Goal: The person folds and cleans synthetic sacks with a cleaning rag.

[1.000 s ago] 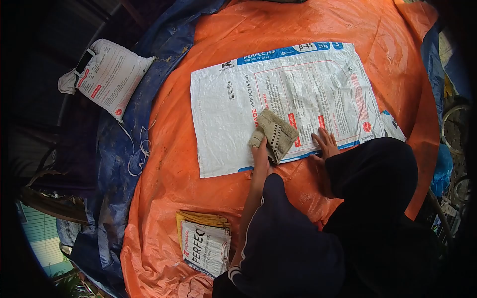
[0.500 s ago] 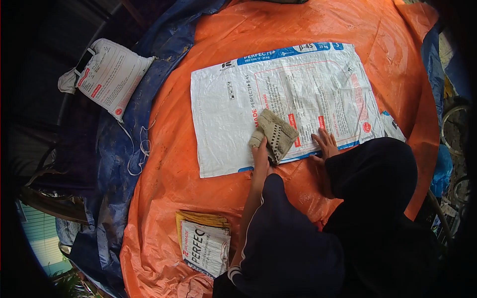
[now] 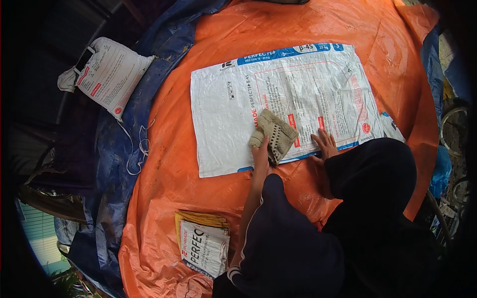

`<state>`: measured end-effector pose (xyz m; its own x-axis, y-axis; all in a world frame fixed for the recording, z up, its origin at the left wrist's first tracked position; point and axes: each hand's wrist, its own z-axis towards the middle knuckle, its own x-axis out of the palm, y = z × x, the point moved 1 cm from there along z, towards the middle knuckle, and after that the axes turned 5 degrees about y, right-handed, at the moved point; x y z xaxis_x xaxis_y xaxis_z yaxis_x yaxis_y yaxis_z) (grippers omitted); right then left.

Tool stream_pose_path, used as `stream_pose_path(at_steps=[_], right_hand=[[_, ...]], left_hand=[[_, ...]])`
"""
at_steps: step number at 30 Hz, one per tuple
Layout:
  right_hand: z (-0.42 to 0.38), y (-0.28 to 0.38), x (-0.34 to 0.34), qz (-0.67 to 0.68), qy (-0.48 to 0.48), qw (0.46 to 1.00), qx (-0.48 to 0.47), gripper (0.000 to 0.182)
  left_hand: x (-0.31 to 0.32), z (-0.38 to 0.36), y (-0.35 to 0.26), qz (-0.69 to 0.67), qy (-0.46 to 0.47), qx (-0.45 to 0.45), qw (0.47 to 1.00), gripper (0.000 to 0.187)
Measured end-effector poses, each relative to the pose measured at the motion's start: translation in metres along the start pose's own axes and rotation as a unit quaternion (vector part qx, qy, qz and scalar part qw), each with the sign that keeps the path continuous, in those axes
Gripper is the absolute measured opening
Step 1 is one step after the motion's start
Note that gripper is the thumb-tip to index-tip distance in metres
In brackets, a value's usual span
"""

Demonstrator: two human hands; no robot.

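A flat white printed sack (image 3: 221, 124) with blue edges lies across the orange tarp. My left hand (image 3: 260, 153) is closed around the lower left part of a folded beige cloth (image 3: 282, 136) with a black-and-white checked band. The cloth rests on the sack near its lower edge. To the right, my right hand (image 3: 325, 145) lies on the same sack near its blue border, fingers spread and holding nothing. Part of its wrist is hidden by a dark sleeve.
The orange tarp (image 3: 174, 184) overlaps a blue tarp (image 3: 114, 198). Folded sacks (image 3: 206, 246) are stacked at the lower left. A filled white sack (image 3: 115, 74) stands at the upper left, with loose white string (image 3: 144, 146) below it. Wheels (image 3: 453, 126) show at the right edge.
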<state>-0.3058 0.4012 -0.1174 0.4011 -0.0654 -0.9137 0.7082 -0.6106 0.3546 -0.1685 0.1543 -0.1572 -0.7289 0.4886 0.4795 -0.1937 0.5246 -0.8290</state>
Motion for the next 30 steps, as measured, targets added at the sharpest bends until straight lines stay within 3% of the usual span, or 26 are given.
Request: stream_pose_path(at_steps=[30], right_hand=[[-0.0003,-0.0012,0.0029,0.01,-0.021,1.0,-0.01,0.091]], left_hand=[[-0.0049,0.0023,0.0039,0.009,-0.028,-0.023,0.999,0.038]])
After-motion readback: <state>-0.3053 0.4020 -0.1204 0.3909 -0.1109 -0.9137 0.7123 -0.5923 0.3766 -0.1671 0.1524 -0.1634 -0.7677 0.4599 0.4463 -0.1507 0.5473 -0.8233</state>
